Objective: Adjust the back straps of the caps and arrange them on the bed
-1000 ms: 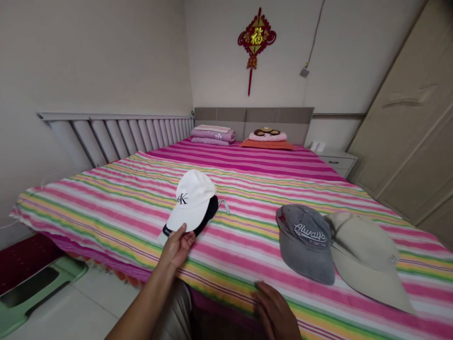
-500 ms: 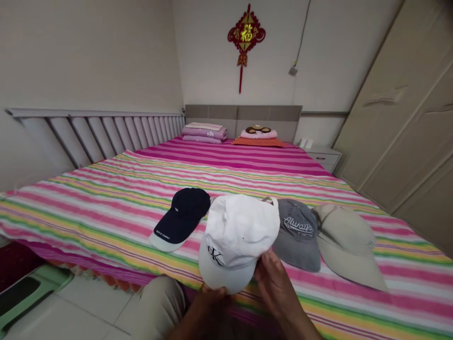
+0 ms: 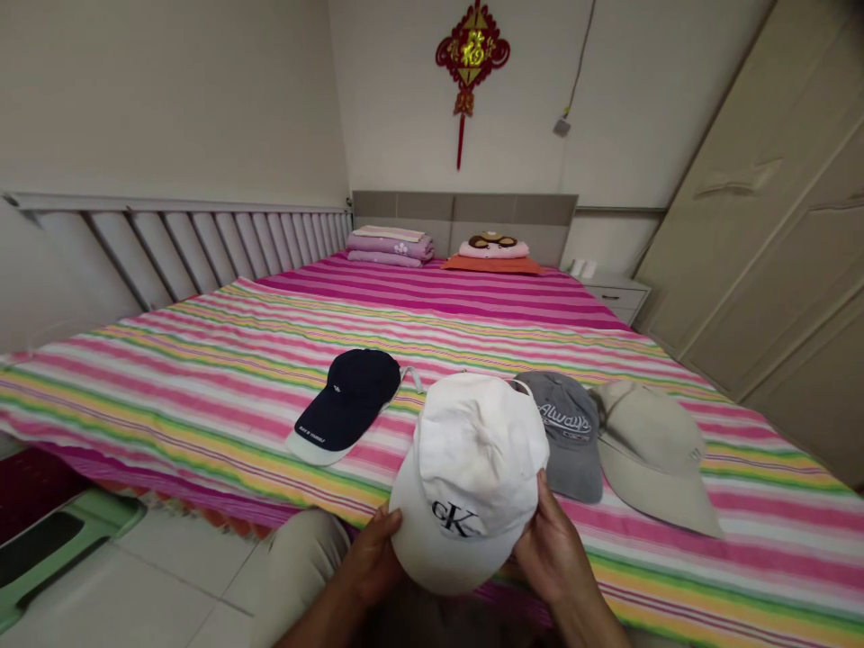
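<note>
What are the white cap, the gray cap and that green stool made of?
White cap: soft cloth, probably cotton, matte; it shows wrinkles and dents.
Gray cap: cloth too, perhaps washed cotton, since its color looks dull and faded.
Green stool: probably plastic, smooth; its rounded frame looks molded in one piece.

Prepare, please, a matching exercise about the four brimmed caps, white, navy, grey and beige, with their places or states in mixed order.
1. White cap with black letters
2. Navy cap with pale brim edge
3. Grey cap with white script
4. Beige wide-brimmed cap

A. Partly hidden behind the held one
B. Farthest right
C. Farthest left
D. Between left hand and right hand

Pairs: 1-D; 2-C; 3-A; 4-B
</note>
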A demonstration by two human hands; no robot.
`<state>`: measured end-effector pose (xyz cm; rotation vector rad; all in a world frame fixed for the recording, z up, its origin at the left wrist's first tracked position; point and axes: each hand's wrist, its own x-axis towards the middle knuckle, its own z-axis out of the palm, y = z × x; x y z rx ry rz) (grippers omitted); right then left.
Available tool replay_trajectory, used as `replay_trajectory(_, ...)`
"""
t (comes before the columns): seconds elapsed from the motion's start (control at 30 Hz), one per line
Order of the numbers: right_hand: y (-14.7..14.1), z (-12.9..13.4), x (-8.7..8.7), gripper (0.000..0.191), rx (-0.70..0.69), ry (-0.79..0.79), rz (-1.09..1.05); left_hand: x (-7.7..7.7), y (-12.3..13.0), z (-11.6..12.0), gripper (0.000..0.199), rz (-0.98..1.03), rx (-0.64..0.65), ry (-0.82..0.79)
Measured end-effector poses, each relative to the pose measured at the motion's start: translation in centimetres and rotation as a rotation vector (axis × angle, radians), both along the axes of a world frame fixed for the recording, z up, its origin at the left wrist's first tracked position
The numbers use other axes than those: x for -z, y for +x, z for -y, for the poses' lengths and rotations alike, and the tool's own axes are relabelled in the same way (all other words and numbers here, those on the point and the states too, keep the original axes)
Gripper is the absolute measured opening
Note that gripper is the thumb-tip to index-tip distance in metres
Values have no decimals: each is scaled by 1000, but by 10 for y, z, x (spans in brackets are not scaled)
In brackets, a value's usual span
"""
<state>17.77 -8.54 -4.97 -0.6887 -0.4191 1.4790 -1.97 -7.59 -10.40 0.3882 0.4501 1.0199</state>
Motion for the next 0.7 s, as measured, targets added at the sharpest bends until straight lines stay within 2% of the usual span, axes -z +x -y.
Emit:
replay_trajectory(0.1, 7, 4, 6, 33, -50, -9, -4, -15, -4, -9, 30, 2, 14, 28)
replay_trajectory(0.3, 18, 9, 10, 35, -142, -6, 67, -42, 1, -26, 36, 7, 155, 77)
replay_trajectory(0.5, 18, 11, 13, 28, -172, -52, 19, -42, 12, -32, 37, -94, 209, -58)
replay_trajectory(0.6, 17, 11, 11, 27, -157, -69, 21, -40, 17, -32, 32, -120, 196, -59)
replay_trajectory(0.7, 18, 11, 6, 28, -149, -75, 30, -44, 20, -31, 42, -142, 219, -53)
